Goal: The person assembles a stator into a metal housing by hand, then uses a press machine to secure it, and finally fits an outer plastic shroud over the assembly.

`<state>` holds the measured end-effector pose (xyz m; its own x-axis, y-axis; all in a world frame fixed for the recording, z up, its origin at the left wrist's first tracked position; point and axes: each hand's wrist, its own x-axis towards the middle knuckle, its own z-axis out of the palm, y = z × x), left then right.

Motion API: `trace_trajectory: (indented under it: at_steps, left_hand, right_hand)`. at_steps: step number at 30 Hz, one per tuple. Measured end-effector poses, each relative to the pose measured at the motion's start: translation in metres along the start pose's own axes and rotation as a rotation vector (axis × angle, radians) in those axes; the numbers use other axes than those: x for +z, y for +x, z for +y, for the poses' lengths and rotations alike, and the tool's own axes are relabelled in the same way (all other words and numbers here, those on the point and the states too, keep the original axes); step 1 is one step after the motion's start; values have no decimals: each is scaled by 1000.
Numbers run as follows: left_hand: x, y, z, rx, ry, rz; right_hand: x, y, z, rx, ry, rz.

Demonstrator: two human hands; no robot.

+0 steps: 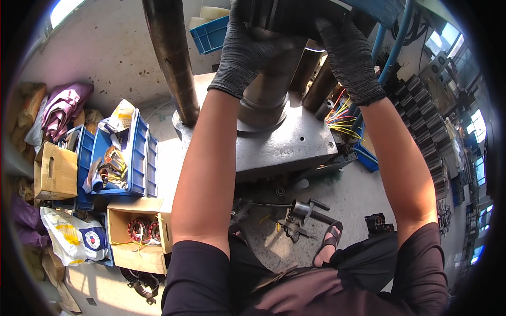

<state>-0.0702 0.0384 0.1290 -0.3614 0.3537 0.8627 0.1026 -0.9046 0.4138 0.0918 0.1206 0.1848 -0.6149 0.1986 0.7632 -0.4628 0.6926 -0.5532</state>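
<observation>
Both my hands wear dark grey knitted gloves and are raised to the top edge of the view. Between them is a dark, ribbed metal part (287, 18), cut off by that edge. My left hand (243, 59) grips its left side, the fingers partly hidden behind it. On the other side my right hand (348, 58) is closed around the part's lower right edge. Directly below stands a thick round metal ram (263, 102) on the steel base (279, 147) of a press. A blue metal piece (377, 10) sits just above my right hand.
Steel columns (171, 58) rise from the press base. To the left are blue crates (138, 152) and a cardboard box (138, 256) with wound copper coils. Coloured wires (342, 124) hang at the right, near stacked metal cylinders (421, 116). Metal tools (300, 210) lie on the floor.
</observation>
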Motion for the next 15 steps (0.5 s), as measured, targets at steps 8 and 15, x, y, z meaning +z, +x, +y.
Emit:
trace_trajectory:
  at_steps: [8,15]
  left_hand:
    - [-1,0,7,-26,-63,-27]
    - [-1,-2,6,-118,-40,28]
  right_hand:
    - [-1,3,2,15,30,-12]
    - [-1,2,9,-92,-121,35]
